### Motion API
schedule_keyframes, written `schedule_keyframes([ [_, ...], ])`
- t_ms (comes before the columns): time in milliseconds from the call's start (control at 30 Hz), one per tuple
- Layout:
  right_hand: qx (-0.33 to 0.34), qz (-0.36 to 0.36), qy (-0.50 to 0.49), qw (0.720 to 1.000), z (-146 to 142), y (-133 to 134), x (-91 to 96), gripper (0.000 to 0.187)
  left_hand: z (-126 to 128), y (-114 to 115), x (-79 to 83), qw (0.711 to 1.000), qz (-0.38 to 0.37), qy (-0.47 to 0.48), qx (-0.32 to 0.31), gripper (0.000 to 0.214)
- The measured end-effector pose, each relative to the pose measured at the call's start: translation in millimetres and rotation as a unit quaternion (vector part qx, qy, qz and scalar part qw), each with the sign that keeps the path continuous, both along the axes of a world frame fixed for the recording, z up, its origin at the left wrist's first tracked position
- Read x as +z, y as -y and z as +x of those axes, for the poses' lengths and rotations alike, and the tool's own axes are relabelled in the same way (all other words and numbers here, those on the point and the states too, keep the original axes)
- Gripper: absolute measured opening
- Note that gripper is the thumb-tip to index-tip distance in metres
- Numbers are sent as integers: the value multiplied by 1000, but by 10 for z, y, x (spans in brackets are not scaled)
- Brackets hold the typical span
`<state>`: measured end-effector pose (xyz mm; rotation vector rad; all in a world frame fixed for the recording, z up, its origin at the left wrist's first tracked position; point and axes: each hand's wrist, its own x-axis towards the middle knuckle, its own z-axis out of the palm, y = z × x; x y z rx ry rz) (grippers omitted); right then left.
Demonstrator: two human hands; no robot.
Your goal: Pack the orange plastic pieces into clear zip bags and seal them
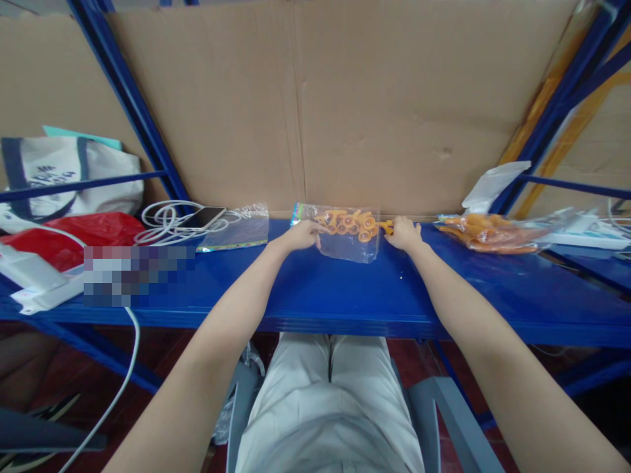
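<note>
A clear plastic bag point(352, 246) with several small orange parts point(351, 223) in it lies on the blue shelf point(345, 295) at the back, against the cardboard wall. My left hand point(304, 234) grips the bag's left side with closed fingers. At the bag's right edge, my right hand point(404, 234) pinches an orange piece point(385, 226) that sticks out of the bag.
Right of the hands lies another clear bag of orange parts point(486, 233), with white packaging point(495, 184) behind it. To the left are an empty clear bag point(241, 230), a phone point(203, 217) on coiled white cable, a red bag point(83, 230) and a white tote point(64, 177).
</note>
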<state>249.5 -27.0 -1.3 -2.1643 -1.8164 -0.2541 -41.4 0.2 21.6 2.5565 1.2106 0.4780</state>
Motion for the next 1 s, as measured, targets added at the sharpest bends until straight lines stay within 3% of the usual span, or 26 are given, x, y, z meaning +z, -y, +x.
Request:
schedule_keyframes([
  [200, -49, -11, 24, 998, 43, -6, -2, 51, 7, 82, 16, 998, -13, -32, 49, 48],
  [367, -51, -48, 30, 997, 48, 3, 9, 46, -1, 105, 13, 995, -11, -73, 67, 35],
  [533, -66, 1, -7, 998, 74, 10, 80, 46, -50, -18, -88, 992, 3, -107, 72, 28],
  [667, -96, 65, -114, 987, 183, 9, 183, 42, -99, -108, -154, 983, 19, -145, 106, 33],
  [767, -76, 145, -220, 962, 273, -18, 250, 37, -124, -137, -179, 978, 20, -149, 146, 39],
  [867, -14, 197, -360, 912, 286, -53, 313, 34, -133, -148, -189, 973, 20, -138, 183, 45],
  [1000, 113, 174, -504, 839, 146, 11, 407, 34, -136, -149, -190, 969, 16, -141, 200, 45],
])
